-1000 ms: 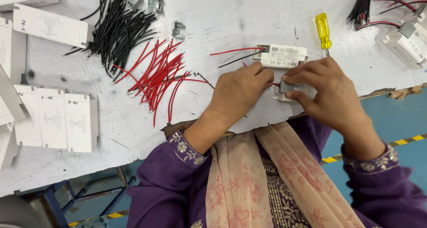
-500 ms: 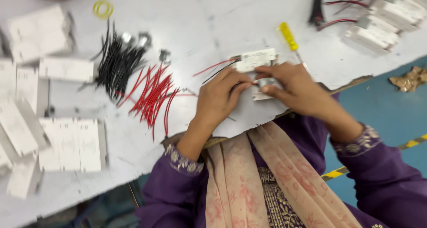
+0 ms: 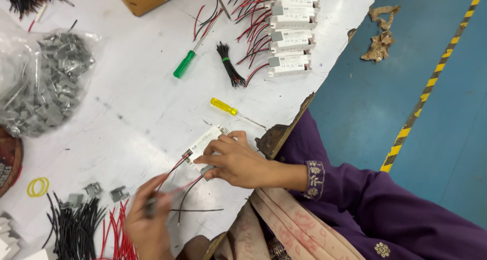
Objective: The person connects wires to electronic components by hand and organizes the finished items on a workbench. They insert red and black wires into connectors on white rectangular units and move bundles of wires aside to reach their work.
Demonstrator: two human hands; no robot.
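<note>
1. Two hands share the work: the right hand (image 3: 238,161) lies over a small white driver box (image 3: 205,144) near the table's (image 3: 137,97) near edge, its fingers curled to pin the box flat and pinch a grey part at its near end.
2. The left hand (image 3: 148,222) is closed around a small grey piece with wires at it, though motion blur hides the exact grip; red and black wires (image 3: 178,181) run from it up to the box's left end.
3. Judging by this, wiring the box is the step in hand.
4. The next move calls for holding the box steady and seating each lead squarely.
5. A yellow screwdriver (image 3: 227,108) lies just beyond the box; finished boxes (image 3: 291,34) sit far right.
</note>
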